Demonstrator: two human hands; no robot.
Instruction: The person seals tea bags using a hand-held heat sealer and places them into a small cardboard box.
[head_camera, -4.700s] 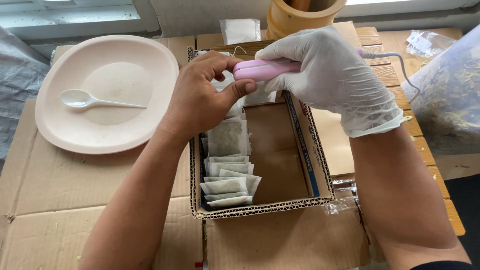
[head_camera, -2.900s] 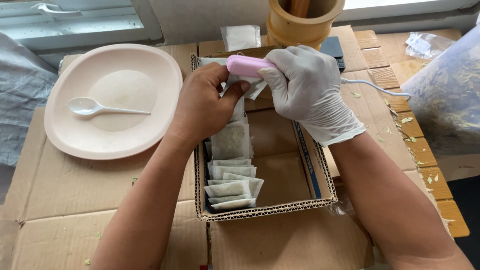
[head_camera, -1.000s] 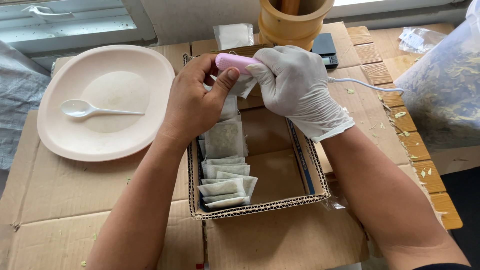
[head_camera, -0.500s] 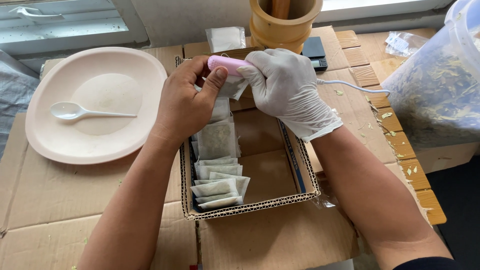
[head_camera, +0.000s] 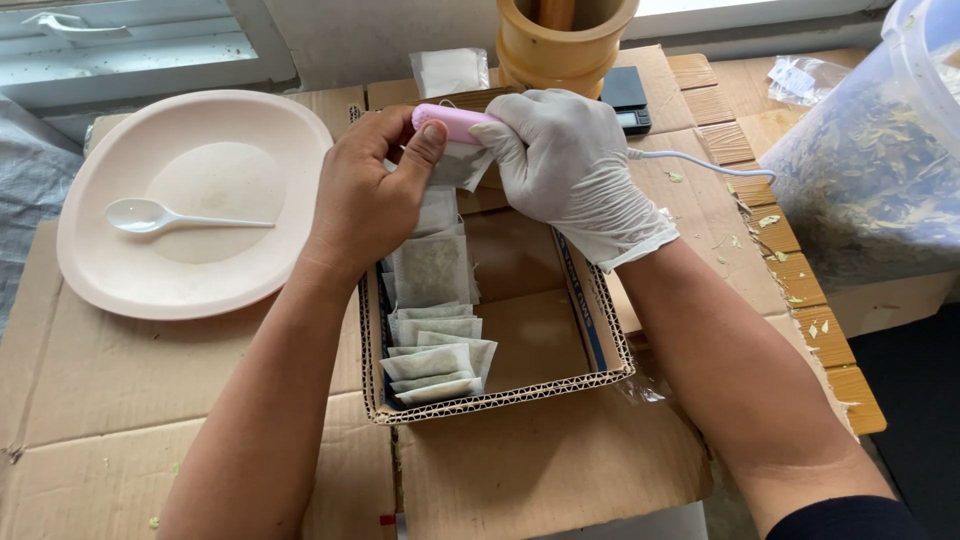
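My right hand (head_camera: 568, 160), in a white glove, grips a pink corded sealer (head_camera: 452, 121) over the far end of an open cardboard box (head_camera: 600, 345). A small white filter sachet (head_camera: 462, 165) is clamped in the sealer's jaw. My bare left hand (head_camera: 372, 190) holds the sachet at its left side, with the thumb pressing on the sealer's tip. Under both hands, several filled white sachets (head_camera: 432, 330) lie stacked in a row along the box's left side.
A pale plate (head_camera: 190, 200) with a white plastic spoon (head_camera: 160, 215) lies at the left. A wooden mortar (head_camera: 565, 40), a small black scale (head_camera: 628, 95) and spare sachets (head_camera: 448, 68) stand behind the box. A clear tub of dried herbs (head_camera: 870, 170) is at the right.
Both hands have stayed on the sealer and sachet over the box's far end. The view has shifted slightly, bringing the herb tub further into frame.
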